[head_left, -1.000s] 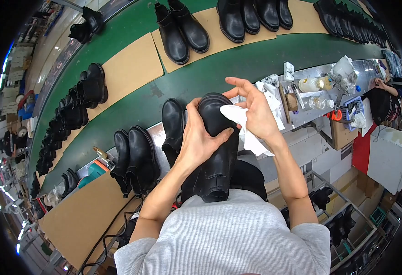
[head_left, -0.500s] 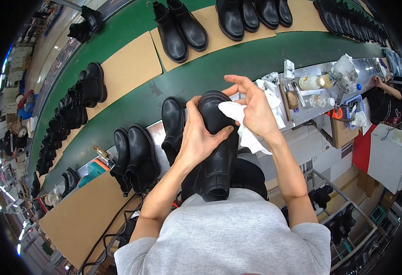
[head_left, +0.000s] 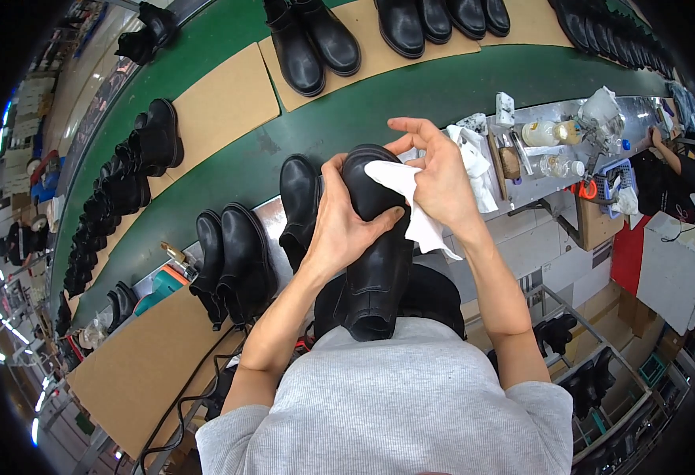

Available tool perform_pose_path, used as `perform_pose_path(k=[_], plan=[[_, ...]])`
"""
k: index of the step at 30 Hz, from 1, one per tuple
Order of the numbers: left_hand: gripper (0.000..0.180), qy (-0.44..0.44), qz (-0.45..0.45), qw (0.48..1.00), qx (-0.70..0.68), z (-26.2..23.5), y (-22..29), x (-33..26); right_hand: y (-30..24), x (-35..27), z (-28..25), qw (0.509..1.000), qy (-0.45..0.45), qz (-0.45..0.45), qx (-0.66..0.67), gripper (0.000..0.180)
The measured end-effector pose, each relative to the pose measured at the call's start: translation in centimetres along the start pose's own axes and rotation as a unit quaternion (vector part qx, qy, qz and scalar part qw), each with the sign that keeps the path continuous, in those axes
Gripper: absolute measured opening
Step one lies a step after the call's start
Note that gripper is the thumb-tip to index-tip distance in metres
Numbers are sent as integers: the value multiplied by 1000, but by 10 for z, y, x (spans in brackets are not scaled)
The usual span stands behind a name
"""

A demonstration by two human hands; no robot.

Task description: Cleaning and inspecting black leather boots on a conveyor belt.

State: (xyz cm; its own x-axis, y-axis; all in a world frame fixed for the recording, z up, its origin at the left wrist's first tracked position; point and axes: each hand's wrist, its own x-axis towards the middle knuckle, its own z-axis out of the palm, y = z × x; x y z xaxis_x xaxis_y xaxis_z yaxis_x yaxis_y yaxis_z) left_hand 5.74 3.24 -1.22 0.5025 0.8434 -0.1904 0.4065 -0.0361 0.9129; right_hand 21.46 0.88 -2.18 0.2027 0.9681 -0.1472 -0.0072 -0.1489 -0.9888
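Note:
A black leather boot (head_left: 375,273) points toe-up in front of my chest, its shaft end near my shirt. My left hand (head_left: 342,219) grips it from the left side, thumb laid across the upper. A white cloth (head_left: 399,180) is pinched in my right hand (head_left: 441,178), with one end lying on the toe and the rest hanging below the palm. The right index finger reaches out past the cloth. Just left of my left hand, another black boot (head_left: 298,194) stands at the bench edge.
Black boots (head_left: 240,245) stand farther left along the bench. Across the green belt (head_left: 331,119), several boots rest on cardboard sheets (head_left: 232,95). At right, bottles (head_left: 549,133), a brush (head_left: 510,162) and white cloths (head_left: 474,166) lie on a metal ledge. Another person (head_left: 676,174) is at far right.
My right hand has shifted slightly left and up, bringing the cloth farther over the boot's toe. The left hand keeps its grip, and the view has shifted a little.

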Motion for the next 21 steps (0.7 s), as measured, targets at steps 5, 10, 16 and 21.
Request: perform_pose_path(k=[5,10,16,21], plan=[[87,4,-1,1000,-31,-1,-4,-1,-17,-5,-6,990,-31,76,113,57],[87,1,5,1000,-4,0,-2,-1,-12,-1,-4,997,-32,66,30,58],[86,6,1,1000,-14,-2,-1,-3,-18,-4,-5,992,-38,78,93,55],[86,1,3,1000,5,-1,3,-3,-13,-2,0,1000,-11,27,-2,54]])
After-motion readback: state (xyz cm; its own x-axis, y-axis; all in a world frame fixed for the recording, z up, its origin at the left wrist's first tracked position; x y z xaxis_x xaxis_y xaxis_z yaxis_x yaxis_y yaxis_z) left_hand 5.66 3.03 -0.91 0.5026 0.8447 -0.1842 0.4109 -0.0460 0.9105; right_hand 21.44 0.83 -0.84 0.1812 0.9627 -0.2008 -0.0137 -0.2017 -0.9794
